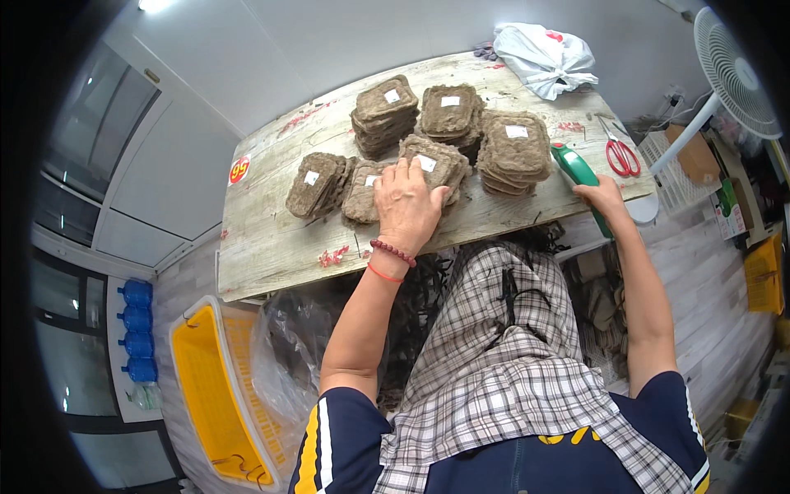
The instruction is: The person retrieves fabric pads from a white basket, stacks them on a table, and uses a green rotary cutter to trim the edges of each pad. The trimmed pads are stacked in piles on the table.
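Note:
Several stacks of brown, fibrous rectangular pads (514,152) with small white labels stand on the table. My left hand (405,202) lies over the front middle stacks, fingers stretched out with their tips on a labelled pad (444,165). It rests on the pads without gripping them. A lower brown pad (360,198) sits beside that hand. At the right table edge my right hand (605,198) is closed around a long green handheld tool (576,167). The tool's far end points toward the right front stack and is apart from it. Its exact kind is unclear.
The pale wood-look table (271,247) carries red scraps. Red-handled scissors (624,156) lie at its right edge, a white plastic bag (545,59) at the back. A white fan (735,78) stands right. A yellow basket (210,395) and clear plastic bag (280,350) are at lower left.

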The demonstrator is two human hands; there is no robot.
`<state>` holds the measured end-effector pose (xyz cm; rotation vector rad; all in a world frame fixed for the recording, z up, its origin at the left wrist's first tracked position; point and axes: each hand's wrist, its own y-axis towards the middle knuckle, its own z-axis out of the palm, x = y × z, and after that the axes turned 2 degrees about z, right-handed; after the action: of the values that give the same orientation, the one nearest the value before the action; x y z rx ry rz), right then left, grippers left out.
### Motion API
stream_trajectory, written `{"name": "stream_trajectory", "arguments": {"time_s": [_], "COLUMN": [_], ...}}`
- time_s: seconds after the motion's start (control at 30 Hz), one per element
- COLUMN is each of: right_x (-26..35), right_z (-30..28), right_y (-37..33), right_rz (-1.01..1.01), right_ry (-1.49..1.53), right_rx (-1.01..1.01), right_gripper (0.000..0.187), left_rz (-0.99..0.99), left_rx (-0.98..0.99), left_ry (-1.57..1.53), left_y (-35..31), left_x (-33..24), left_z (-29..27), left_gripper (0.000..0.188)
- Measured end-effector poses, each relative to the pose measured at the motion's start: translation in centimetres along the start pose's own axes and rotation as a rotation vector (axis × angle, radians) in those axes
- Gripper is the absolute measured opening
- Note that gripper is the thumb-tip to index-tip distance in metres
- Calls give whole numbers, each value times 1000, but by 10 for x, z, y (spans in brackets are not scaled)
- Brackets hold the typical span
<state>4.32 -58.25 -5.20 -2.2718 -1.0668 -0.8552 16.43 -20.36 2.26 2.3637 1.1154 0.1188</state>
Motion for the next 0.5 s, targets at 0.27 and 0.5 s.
{"name": "stream_trajectory", "arguments": {"time_s": [0.27, 0.5], "right_x": [8, 13], "right_z": [-32, -16], "right_y": [-146, -210], "right_rz": [79, 7], "right_ry": [835, 728], "right_rx": [141, 282], "right_gripper": [33, 36], "left_rz": [-8, -18], "left_rx": [38, 97], "left_ry": [89, -56], "left_y": [8, 15], "left_x": [6, 24], "left_z": [23, 22], "left_gripper": [52, 50]}}
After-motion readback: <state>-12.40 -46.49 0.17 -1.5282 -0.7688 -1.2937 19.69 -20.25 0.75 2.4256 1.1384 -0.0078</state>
